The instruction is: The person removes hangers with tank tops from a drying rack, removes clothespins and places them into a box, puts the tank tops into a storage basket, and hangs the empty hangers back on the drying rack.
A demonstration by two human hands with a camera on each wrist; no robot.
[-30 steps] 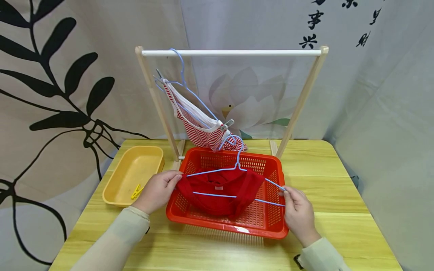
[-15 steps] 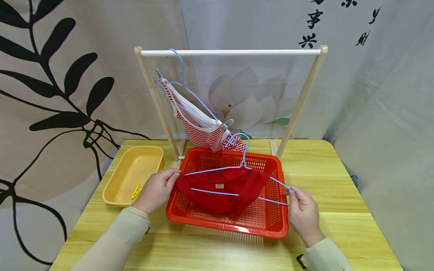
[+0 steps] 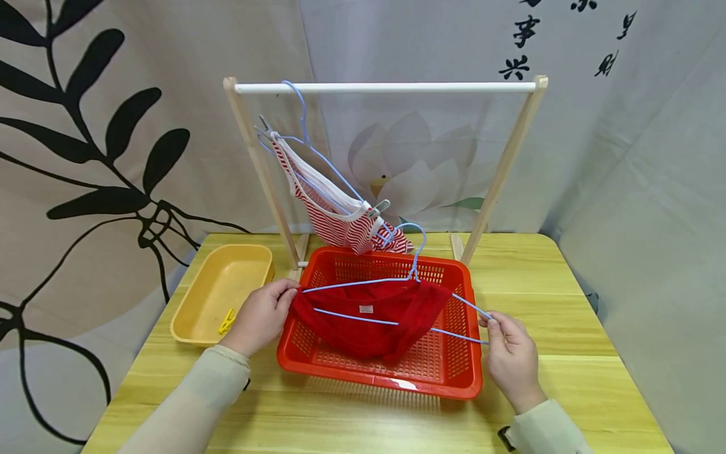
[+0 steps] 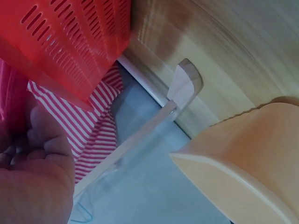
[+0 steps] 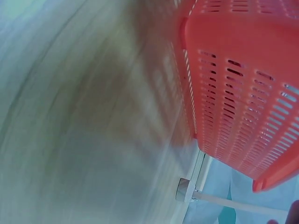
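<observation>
A red garment (image 3: 363,343) with strap-like sides and a small white label hangs over the red basket (image 3: 386,381), with a light blue hanger (image 3: 354,285) threaded through it. My left hand (image 3: 258,320) pinches the garment's left strap at that end of the hanger. With thumb and fingers, my right hand (image 3: 515,362) holds the hanger's bare right end, just beyond the basket's rim. The hanger's hook points toward the rack. In the left wrist view the curled fingers (image 4: 42,135) are beside the red cloth; in the right wrist view only fingertips (image 5: 292,215) show.
Behind the basket stands a wooden rack with a white rail (image 3: 397,88). A striped red-and-white garment (image 3: 340,217) hangs there, clipped to another blue hanger (image 3: 331,165). At left, a yellow tray (image 3: 218,284) holds a yellow clip (image 3: 227,321). The table (image 3: 567,328) extends to the right.
The hanger has slid rightward through the red garment, along with my right hand. My left hand has shifted slightly left, and the garment is spread a little wider.
</observation>
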